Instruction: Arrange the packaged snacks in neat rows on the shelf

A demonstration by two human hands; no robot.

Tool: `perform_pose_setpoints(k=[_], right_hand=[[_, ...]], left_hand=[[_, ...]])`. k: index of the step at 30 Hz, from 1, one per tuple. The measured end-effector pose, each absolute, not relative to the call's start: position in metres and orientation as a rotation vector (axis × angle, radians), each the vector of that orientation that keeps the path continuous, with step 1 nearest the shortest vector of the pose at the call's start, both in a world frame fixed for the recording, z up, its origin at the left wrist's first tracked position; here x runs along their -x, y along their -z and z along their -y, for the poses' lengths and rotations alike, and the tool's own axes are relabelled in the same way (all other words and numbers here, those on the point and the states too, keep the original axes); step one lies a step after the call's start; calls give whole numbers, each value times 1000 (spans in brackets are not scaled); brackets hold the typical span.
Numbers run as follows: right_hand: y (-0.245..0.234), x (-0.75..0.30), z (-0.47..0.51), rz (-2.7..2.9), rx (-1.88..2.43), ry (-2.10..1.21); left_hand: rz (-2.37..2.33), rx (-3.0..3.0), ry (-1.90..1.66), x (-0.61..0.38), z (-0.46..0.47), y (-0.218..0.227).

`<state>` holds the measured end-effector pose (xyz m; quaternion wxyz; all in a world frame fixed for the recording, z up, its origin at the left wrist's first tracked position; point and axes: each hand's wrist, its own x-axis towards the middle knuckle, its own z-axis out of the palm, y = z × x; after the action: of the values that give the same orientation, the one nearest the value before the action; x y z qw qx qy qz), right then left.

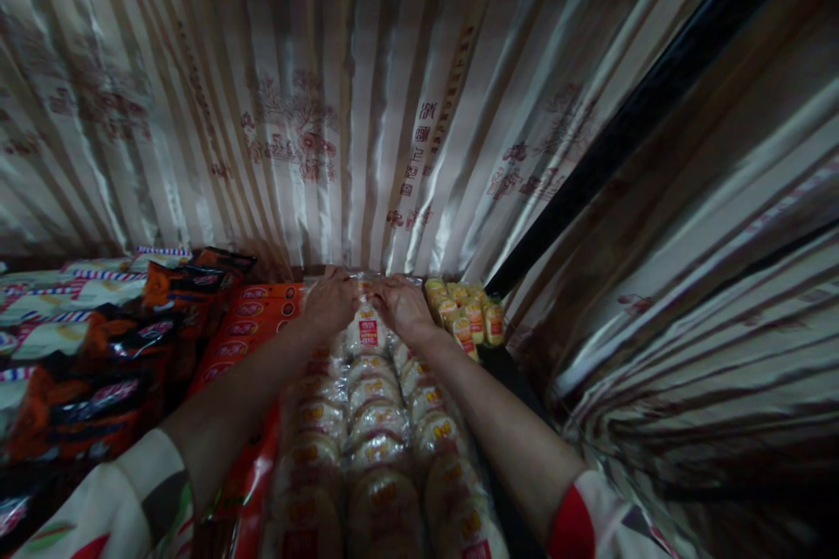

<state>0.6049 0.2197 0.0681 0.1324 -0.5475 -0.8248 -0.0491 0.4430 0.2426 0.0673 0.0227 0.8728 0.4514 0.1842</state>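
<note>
At the far end of the rows, both hands are at one clear-wrapped round rice cracker packet [365,334] with a red label, which stands nearly upright. My left hand [329,304] is closed at its upper left edge, fingers curled. From the upper right, my right hand [401,307] grips the wrapper with bent fingers. The fingertips are partly hidden and dim. Toward me run three rows of similar wrapped round crackers [384,498], overlapping one behind another.
Orange-red packages [246,323] lie left of the crackers, then black-and-orange snack bags [85,402] and white striped packets [56,336]. Small yellow packs [472,314] stand at the back right. A pleated printed curtain [367,105] hangs behind, with a dark slanted pole [629,122] at right.
</note>
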Motion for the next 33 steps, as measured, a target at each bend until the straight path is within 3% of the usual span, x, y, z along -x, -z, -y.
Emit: perform_pose_setpoints(k=[13,23,33], right_hand=[[-72,-613,-164,2523,1251,-95],[-84,-603,-157,2656,1579,44],[-86,-604,-164,2613,1586,-271]], left_hand=[[-1490,-2687,-591,-448,-240,-61],[-1524,-2701,-583,-450,-239,-63],[-1521,-2698,-607,-451,-240,-61]])
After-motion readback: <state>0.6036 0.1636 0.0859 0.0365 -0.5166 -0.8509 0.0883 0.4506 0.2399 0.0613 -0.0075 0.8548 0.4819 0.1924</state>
